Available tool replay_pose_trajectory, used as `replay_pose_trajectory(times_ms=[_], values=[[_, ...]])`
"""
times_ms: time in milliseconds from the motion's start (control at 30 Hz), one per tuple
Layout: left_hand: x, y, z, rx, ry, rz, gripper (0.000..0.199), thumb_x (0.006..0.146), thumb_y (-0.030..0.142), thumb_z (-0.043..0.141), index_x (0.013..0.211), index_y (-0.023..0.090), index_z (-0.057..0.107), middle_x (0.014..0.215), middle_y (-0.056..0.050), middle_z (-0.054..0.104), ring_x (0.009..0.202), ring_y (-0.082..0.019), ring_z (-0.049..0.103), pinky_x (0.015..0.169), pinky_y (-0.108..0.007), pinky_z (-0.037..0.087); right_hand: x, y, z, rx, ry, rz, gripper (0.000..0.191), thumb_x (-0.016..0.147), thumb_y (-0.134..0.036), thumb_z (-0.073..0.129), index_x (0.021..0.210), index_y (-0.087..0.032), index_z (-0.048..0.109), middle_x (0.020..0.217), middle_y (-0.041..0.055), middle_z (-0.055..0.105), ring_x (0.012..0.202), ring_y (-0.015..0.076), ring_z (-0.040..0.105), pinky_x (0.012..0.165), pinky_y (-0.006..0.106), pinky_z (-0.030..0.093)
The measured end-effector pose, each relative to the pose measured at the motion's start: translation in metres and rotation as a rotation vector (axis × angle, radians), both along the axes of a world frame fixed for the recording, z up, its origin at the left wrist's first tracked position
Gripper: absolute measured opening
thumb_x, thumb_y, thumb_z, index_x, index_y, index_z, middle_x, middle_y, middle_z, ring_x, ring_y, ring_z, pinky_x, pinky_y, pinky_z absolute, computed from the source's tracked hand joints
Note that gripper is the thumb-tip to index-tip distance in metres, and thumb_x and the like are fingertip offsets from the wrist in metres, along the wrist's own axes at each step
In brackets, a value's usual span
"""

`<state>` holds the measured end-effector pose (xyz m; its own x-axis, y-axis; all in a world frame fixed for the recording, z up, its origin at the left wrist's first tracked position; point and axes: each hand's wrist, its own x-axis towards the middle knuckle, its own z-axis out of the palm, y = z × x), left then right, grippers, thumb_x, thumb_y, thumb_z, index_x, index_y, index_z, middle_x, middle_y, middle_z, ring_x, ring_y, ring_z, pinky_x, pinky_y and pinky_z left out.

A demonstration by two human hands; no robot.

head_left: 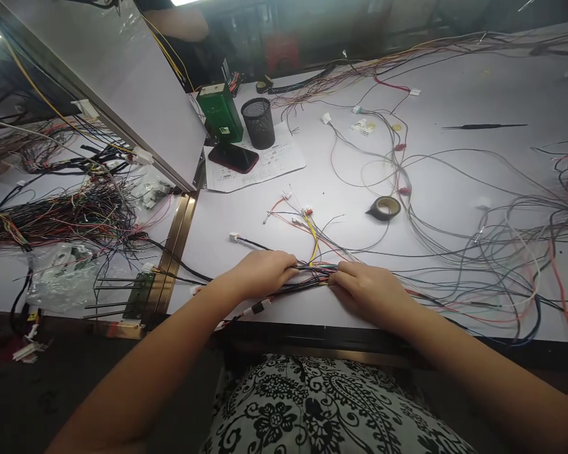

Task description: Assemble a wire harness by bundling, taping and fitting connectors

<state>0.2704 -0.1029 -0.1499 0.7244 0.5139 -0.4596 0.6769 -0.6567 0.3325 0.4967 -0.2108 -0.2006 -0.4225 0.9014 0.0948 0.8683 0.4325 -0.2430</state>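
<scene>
A bundle of thin coloured wires (313,272) runs across the white table near its front edge. My left hand (266,272) is closed on the bundle from the left, thumb and fingertips together. To the right, my right hand (365,287) grips the same bundle, its fingers curled over the wires. Between the hands a short stretch of wires shows, with a yellow branch (315,243) leading up to small connectors (307,212). A white connector (234,237) on a dark sleeved cable lies above my left hand. A roll of black tape (383,208) rests beyond my right hand.
Behind stand a green box (221,115) and a black mesh cup (258,124); a phone (233,157) lies on printed paper (284,157). Tweezers (485,126) lie at the far right. Loose grey wires (454,233) spread rightward. An upright panel (137,82) borders heaped wire harnesses (71,211) on the left.
</scene>
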Motion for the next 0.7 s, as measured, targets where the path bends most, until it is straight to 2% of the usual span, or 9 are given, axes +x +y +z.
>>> replay_pose_trajectory(times_ms=[133, 267, 333, 400, 467, 533, 633, 700], values=[[-0.011, -0.007, 0.000, 0.078, 0.045, -0.054, 0.026, 0.094, 0.038, 0.040, 0.087, 0.022, 0.060, 0.091, -0.003, 0.064, 0.077, -0.019, 0.060, 0.058, -0.028, 0.036, 0.000, -0.003, -0.004, 0.016, -0.008, -0.028, 0.020, 0.095, -0.026, 0.048, 0.081, -0.020, 0.062, 0.076, 0.0013, 0.060, 0.064, 0.0131, 0.046, 0.052, 0.029, 0.014], [-0.014, -0.020, -0.004, 0.184, 0.060, -0.017, 0.019, 0.093, 0.031, 0.044, 0.087, 0.021, 0.058, 0.091, -0.004, 0.063, 0.081, -0.021, 0.060, 0.060, -0.029, 0.040, -0.002, -0.007, -0.007, 0.044, -0.008, -0.045, 0.019, 0.094, -0.025, 0.048, 0.083, -0.020, 0.062, 0.076, 0.0015, 0.060, 0.067, 0.0145, 0.049, 0.053, 0.029, 0.020], [-0.009, -0.026, -0.010, 0.227, 0.026, 0.051, 0.017, 0.091, 0.030, 0.047, 0.102, 0.022, 0.057, 0.097, -0.005, 0.064, 0.088, -0.022, 0.061, 0.065, -0.031, 0.044, -0.002, -0.008, -0.009, 0.071, 0.022, -0.054, 0.016, 0.095, -0.024, 0.047, 0.088, -0.020, 0.061, 0.079, 0.0020, 0.062, 0.069, 0.0155, 0.052, 0.055, 0.028, 0.025], [0.001, -0.030, -0.016, 0.232, -0.025, 0.112, 0.029, 0.089, 0.028, 0.050, 0.118, 0.022, 0.051, 0.105, -0.007, 0.064, 0.095, -0.023, 0.060, 0.074, -0.032, 0.046, -0.002, -0.009, -0.011, 0.077, 0.070, -0.068, 0.014, 0.094, -0.022, 0.047, 0.094, -0.019, 0.060, 0.082, 0.0027, 0.063, 0.072, 0.0162, 0.054, 0.057, 0.028, 0.030], [0.011, -0.030, -0.022, 0.185, -0.049, 0.135, 0.033, 0.088, 0.027, 0.051, 0.121, 0.021, 0.050, 0.109, -0.008, 0.064, 0.099, -0.024, 0.060, 0.080, -0.033, 0.045, -0.001, -0.012, -0.011, 0.062, 0.115, -0.093, 0.013, 0.094, -0.020, 0.046, 0.096, -0.018, 0.059, 0.084, 0.0039, 0.063, 0.074, 0.0170, 0.056, 0.060, 0.028, 0.035], [0.020, -0.026, -0.023, 0.105, -0.040, 0.151, 0.026, 0.088, 0.028, 0.050, 0.112, 0.020, 0.056, 0.105, -0.008, 0.066, 0.095, -0.024, 0.061, 0.079, -0.032, 0.046, 0.002, -0.015, -0.009, 0.046, 0.151, -0.117, 0.014, 0.094, -0.019, 0.045, 0.093, -0.017, 0.059, 0.084, 0.0050, 0.063, 0.075, 0.0176, 0.057, 0.062, 0.028, 0.038], [0.024, -0.014, -0.019, -0.022, -0.038, 0.169, 0.021, 0.089, 0.032, 0.046, 0.098, 0.022, 0.062, 0.098, -0.005, 0.068, 0.089, -0.023, 0.062, 0.072, -0.031, 0.045, 0.007, -0.024, -0.005, 0.056, 0.209, -0.121, 0.017, 0.094, -0.018, 0.044, 0.089, -0.018, 0.060, 0.089, 0.0068, 0.065, 0.080, 0.0186, 0.058, 0.067, 0.029, 0.042], [0.023, -0.006, -0.013, -0.100, -0.068, 0.158, 0.023, 0.089, 0.034, 0.045, 0.093, 0.022, 0.064, 0.096, -0.004, 0.069, 0.087, -0.022, 0.061, 0.070, -0.030, 0.044, 0.010, -0.028, -0.003, 0.101, 0.218, -0.109, 0.018, 0.094, -0.016, 0.044, 0.095, -0.018, 0.062, 0.097, 0.0079, 0.066, 0.086, 0.0197, 0.058, 0.071, 0.030, 0.043]])
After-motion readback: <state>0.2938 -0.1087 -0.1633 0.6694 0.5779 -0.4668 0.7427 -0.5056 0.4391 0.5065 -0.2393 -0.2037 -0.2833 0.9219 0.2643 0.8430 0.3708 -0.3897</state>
